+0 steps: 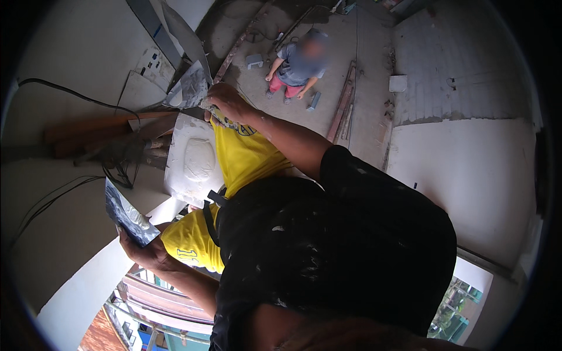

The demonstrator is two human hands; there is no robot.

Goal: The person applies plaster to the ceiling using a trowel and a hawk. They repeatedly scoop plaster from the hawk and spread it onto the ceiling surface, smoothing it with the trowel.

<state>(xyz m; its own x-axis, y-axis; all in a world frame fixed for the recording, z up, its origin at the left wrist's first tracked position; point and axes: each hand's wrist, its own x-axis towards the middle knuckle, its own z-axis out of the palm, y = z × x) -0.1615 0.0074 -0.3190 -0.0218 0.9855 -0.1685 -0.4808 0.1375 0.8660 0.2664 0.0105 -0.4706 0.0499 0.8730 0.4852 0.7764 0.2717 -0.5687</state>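
Observation:
In my left hand [143, 253], a flat rectangular metal blade [130, 216] is gripped along its lower edge, with a smear of pale putty on its face. My right hand [229, 104] is closed around the putty-caked handle of a broad putty knife [190, 86], whose wide, smeared blade points toward the wall at the left. Between the two hands, beside my yellow shorts [243, 155], lies a pale board [174, 167] with a rounded mound of white putty [199, 157] on it.
Wooden planks [88, 130] and a black cable [70, 89] are at the left wall. Another person [298, 64] is on the floor beyond, near grey box-like pieces [314, 101]. Long timbers [342, 105] lie right of them. An opening to outdoors shows at lower left.

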